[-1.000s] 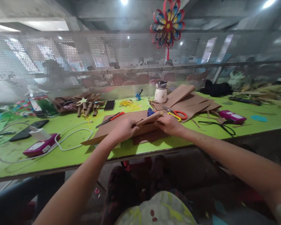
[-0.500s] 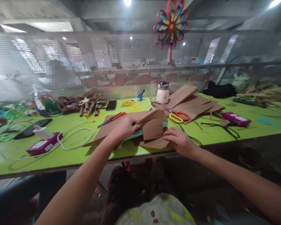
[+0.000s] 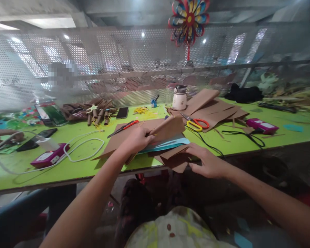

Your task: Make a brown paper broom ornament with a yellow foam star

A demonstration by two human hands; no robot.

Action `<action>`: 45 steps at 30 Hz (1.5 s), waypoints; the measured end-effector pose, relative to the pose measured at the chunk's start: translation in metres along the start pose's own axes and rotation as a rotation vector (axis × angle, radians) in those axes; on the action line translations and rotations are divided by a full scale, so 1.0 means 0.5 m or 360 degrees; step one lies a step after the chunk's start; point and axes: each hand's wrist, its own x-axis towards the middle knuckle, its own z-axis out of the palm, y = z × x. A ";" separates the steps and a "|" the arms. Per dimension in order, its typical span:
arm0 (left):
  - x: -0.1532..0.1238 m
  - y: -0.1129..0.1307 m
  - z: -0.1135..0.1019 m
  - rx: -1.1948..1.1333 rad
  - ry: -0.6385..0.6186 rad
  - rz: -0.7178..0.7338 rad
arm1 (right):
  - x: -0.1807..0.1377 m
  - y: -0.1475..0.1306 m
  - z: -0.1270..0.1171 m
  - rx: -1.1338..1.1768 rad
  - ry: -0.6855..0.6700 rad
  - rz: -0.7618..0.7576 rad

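Note:
My left hand (image 3: pixel 139 140) is closed on the folded edge of a large brown paper sheet (image 3: pixel 167 129), its thumb on top. Light-blue paper strips (image 3: pixel 167 144) stick out from under that fold. My right hand (image 3: pixel 209 162) holds a smaller brown paper piece (image 3: pixel 174 158) at the table's front edge, fingers above and thumb below. Part of this piece hangs past the edge. Red-and-black scissors (image 3: pixel 124 128) lie on the brown sheet beyond my left hand. Behind the fold are scissors with red and yellow handles (image 3: pixel 196 124).
A cream bottle (image 3: pixel 179 100) stands beside more brown sheets (image 3: pixel 214 110). A phone (image 3: pixel 122 112), a blue jar (image 3: pixel 154 103) and rolled brown paper pieces (image 3: pixel 99 115) lie farther back. Purple power blocks (image 3: pixel 50 155) with cables flank the work. Another person's hand (image 3: pixel 14 136) is at far left.
My right hand has drawn the small brown piece down toward me, over the table edge, uncovering the blue strips. My left hand stays on the fold. The other person's hand has come farther in.

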 end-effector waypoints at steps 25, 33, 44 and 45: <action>-0.015 -0.004 0.044 0.0114 -0.0047 0.0000 | 0.020 0.006 0.046 -0.0623 -0.0048 -0.0336; -0.018 -0.003 0.038 0.0015 -0.0065 -0.0004 | 0.001 0.016 0.029 -0.0267 0.0167 -0.0247; -0.014 0.006 0.016 -0.0258 -0.0268 0.0084 | -0.007 0.007 -0.058 0.0326 0.0766 0.0321; -0.014 0.006 0.010 -0.0320 -0.0327 0.0087 | -0.005 0.005 -0.064 0.0378 0.0838 0.0369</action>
